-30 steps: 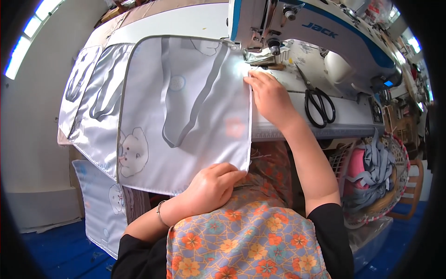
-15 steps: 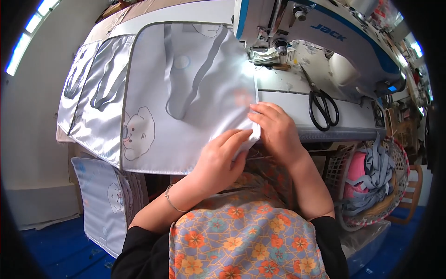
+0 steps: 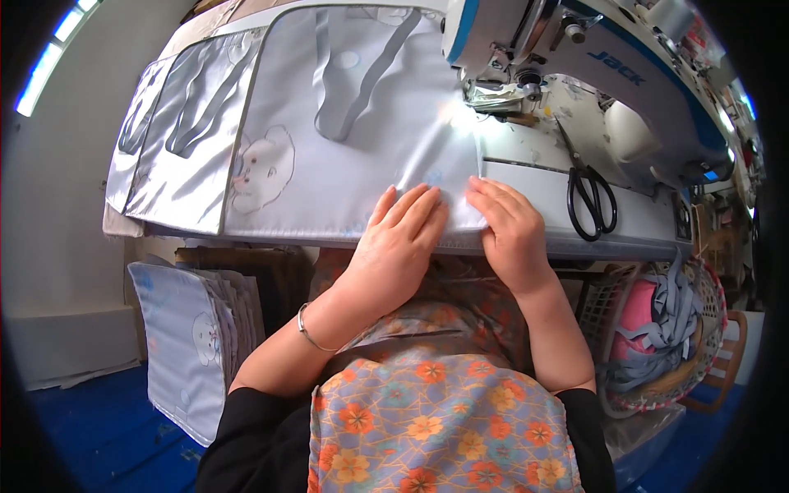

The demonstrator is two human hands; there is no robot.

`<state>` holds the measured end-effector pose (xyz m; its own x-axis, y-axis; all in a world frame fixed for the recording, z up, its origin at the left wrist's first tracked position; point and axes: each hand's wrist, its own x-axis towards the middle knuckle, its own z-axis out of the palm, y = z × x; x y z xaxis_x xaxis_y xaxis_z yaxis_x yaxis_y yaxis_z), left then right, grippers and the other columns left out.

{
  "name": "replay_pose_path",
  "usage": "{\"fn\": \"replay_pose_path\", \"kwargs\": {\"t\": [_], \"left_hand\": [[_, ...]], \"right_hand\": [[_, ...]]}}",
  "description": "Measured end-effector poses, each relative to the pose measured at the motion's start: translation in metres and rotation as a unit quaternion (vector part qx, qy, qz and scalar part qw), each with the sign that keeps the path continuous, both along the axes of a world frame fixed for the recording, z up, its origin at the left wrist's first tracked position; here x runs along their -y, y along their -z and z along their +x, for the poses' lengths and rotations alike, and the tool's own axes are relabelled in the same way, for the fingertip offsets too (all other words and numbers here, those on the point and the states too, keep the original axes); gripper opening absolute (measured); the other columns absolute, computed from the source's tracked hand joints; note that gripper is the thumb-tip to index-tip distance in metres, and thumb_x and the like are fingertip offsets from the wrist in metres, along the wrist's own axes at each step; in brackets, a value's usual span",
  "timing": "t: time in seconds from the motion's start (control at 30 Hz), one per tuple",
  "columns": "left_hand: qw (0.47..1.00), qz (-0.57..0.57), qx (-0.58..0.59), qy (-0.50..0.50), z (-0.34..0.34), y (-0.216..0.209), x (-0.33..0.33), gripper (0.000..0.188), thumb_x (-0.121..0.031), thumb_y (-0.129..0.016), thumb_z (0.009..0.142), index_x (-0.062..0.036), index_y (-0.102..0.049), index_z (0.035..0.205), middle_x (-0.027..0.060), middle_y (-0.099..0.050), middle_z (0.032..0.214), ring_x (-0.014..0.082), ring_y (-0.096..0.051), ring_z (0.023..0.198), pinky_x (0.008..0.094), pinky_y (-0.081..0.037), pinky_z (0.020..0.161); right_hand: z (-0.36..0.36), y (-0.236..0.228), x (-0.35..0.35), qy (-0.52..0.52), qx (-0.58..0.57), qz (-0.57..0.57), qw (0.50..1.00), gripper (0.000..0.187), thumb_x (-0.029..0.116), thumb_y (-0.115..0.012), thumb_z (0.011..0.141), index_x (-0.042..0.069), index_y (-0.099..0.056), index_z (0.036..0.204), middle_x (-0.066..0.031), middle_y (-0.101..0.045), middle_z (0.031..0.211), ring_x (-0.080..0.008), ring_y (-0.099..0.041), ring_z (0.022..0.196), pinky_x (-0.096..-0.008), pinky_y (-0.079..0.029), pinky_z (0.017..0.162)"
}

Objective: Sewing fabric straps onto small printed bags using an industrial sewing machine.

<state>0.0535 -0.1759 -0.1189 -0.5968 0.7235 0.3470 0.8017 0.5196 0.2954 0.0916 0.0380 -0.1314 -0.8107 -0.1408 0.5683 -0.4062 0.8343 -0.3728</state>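
A white fabric panel with a pale cartoon animal print and a grey strap loop lies on the sewing table. Its far right edge runs under the head of the sewing machine, near the lit needle area. My left hand rests open on the panel near its front edge, fingers stretched forward. At the panel's right edge lies my right hand, fingers extended and their tips on the cloth. Its thumb is partly hidden, and no pinch shows.
Black-handled scissors lie right of the panel. More strapped panels overlap at left. A stack of panels hangs below the table at lower left. A basket of grey straps and pink cloth stands at lower right.
The panel has moved away from me, further along the machine, and its front edge now lies along the table edge. My left hand has flattened onto it. The view has shifted slightly.
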Motion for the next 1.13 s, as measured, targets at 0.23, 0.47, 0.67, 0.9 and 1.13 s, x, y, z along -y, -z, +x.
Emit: {"fn": "replay_pose_path", "kwargs": {"t": [0.23, 0.47, 0.67, 0.9, 1.13], "left_hand": [[0.997, 0.071, 0.029, -0.029, 0.029, -0.004, 0.105, 0.036, 0.003, -0.065, 0.083, 0.0007, -0.067, 0.119, 0.0175, -0.063, 0.130, 0.0341, -0.059, 0.126, 0.0490, -0.045, 0.111], [0.941, -0.083, -0.039, -0.325, 0.023, -0.005, 0.295, 0.039, 0.008, -0.060, 0.081, -0.0031, -0.071, 0.117, 0.0188, -0.067, 0.127, 0.0373, -0.061, 0.122, 0.0459, -0.048, 0.106], [0.932, -0.145, 0.003, -0.331, 0.014, 0.035, 0.366, 0.040, 0.005, -0.074, 0.075, -0.0077, -0.070, 0.112, 0.0150, -0.059, 0.142, 0.0382, -0.052, 0.134, 0.0463, -0.043, 0.112], [0.963, -0.091, -0.055, -0.248, 0.016, -0.022, 0.334, 0.011, 0.007, -0.059, 0.088, 0.0004, -0.060, 0.098, 0.0178, -0.069, 0.114, 0.0376, -0.063, 0.119, 0.0525, -0.040, 0.114], [0.984, 0.037, -0.165, -0.060, -0.041, -0.064, 0.145, 0.020, 0.008, -0.065, 0.076, -0.0012, -0.063, 0.094, 0.0166, -0.068, 0.096, 0.0376, -0.066, 0.100, 0.0467, -0.051, 0.096]], "right_hand": [[-0.011, 0.000, -0.022, 0.026, 0.032, 0.066, 0.997, 0.034, -0.013, -0.058, 0.085, 0.002, -0.070, 0.113, -0.0139, -0.070, 0.124, -0.0328, -0.066, 0.118, -0.0423, -0.052, 0.102], [-0.037, -0.007, -0.021, 0.022, 0.050, 0.069, 0.996, 0.025, -0.007, -0.058, 0.094, 0.000, -0.070, 0.115, -0.0154, -0.071, 0.124, -0.0314, -0.066, 0.117, -0.0410, -0.052, 0.101], [-0.053, 0.006, -0.016, -0.011, 0.033, 0.040, 0.999, 0.028, -0.006, -0.057, 0.090, 0.002, -0.072, 0.113, -0.0160, -0.071, 0.122, -0.0334, -0.066, 0.115, -0.0427, -0.051, 0.102], [-0.057, 0.003, -0.019, 0.014, 0.032, 0.040, 0.999, 0.029, -0.001, -0.062, 0.090, 0.001, -0.070, 0.118, -0.0159, -0.070, 0.124, -0.0335, -0.064, 0.118, -0.0428, -0.051, 0.104], [-0.065, 0.010, -0.022, 0.043, 0.021, 0.058, 0.997, 0.033, 0.004, -0.062, 0.093, 0.001, -0.067, 0.125, -0.0185, -0.066, 0.131, -0.0327, -0.061, 0.124, -0.0417, -0.048, 0.108]]}}
